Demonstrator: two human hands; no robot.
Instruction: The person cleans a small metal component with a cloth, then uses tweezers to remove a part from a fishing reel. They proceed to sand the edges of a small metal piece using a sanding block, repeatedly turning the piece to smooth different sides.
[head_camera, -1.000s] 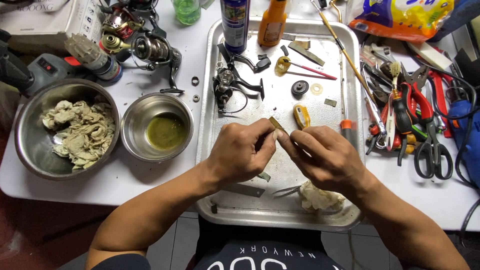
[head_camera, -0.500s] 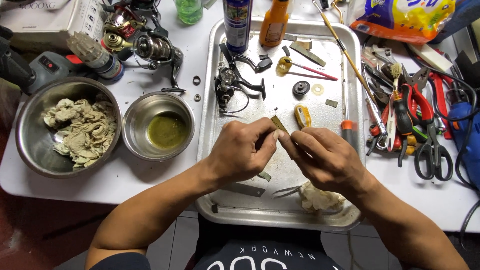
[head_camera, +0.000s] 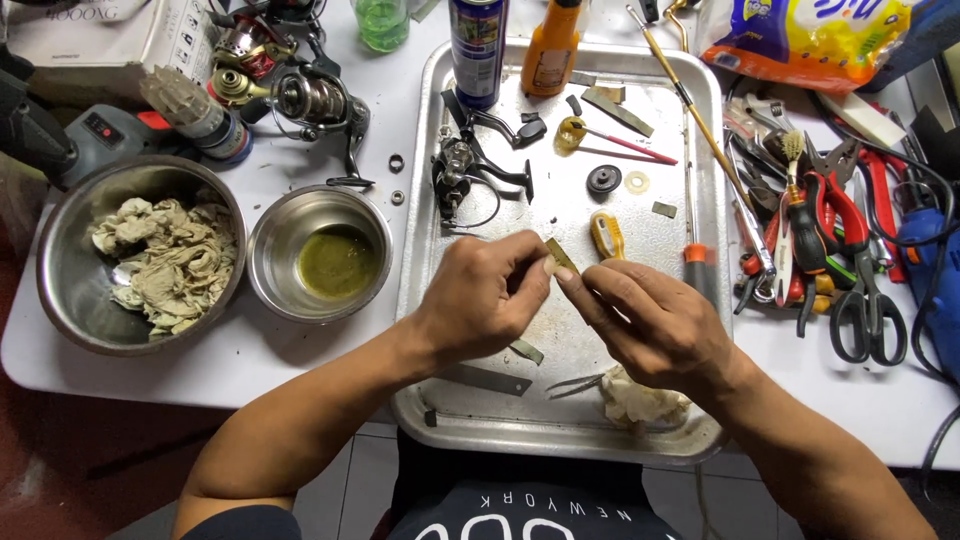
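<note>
My left hand (head_camera: 480, 295) and my right hand (head_camera: 650, 320) meet over the middle of a metal tray (head_camera: 440, 400). Both pinch one small flat brass-coloured part (head_camera: 562, 257) between thumb and fingertips; its upper end sticks out above them. Just right of it a small yellow piece (head_camera: 605, 235) lies on the tray. Behind my hands sits a dark fishing-reel body (head_camera: 460, 170) with its wire bail. A crumpled white rag (head_camera: 640, 400) lies under my right wrist, with tweezers (head_camera: 572, 383) beside it.
Left of the tray stand a steel bowl of greenish liquid (head_camera: 337, 262) and a larger bowl of used rags (head_camera: 165, 262). A spinning reel (head_camera: 310, 100) lies behind them. A spray can (head_camera: 478, 45) and an orange bottle (head_camera: 550, 45) stand at the tray's far end. Pliers and scissors (head_camera: 860, 290) crowd the right.
Both hands stay together over the tray on the small part, with only slight finger shifts.
</note>
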